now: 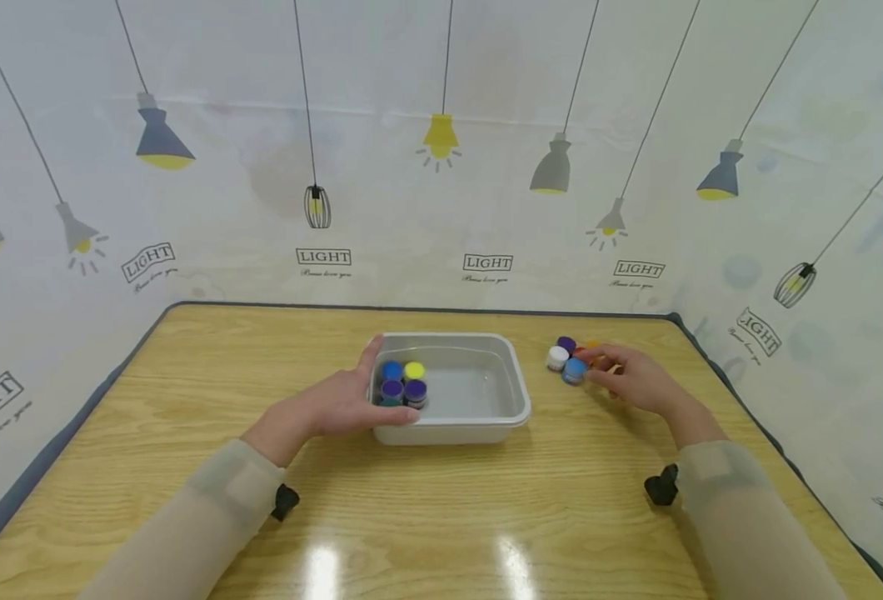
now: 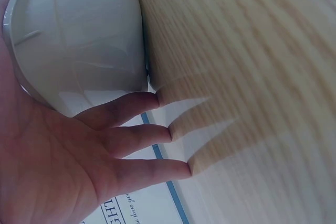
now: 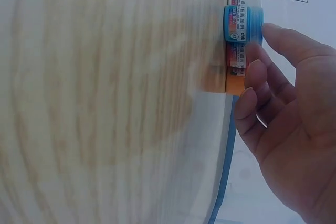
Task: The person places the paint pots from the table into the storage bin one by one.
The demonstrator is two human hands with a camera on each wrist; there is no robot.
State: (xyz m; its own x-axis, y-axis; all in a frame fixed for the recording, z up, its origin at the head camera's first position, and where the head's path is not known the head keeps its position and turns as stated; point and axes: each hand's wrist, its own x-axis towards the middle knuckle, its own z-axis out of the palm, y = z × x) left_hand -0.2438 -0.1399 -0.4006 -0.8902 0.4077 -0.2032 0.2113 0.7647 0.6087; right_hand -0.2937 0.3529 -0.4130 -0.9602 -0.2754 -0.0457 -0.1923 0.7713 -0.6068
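My left hand rests on the left end of a light grey plastic tub, with the thumb along the front rim and a finger at the back rim. In the left wrist view, its other fingers stretch straight beside the tub wall, down to the tabletop. Inside the tub's left end stand several small paint jars, among them a yellow-lidded jar and a purple-lidded jar. My right hand is at a light blue paint jar, its thumb and forefinger bent loosely near the lid; firm contact cannot be told.
Clustered with the light blue jar are a white jar, a purple-lidded jar and an orange jar, with a red one partly hidden by the fingers. The wooden table meets a lamp-printed backdrop along its far edge.
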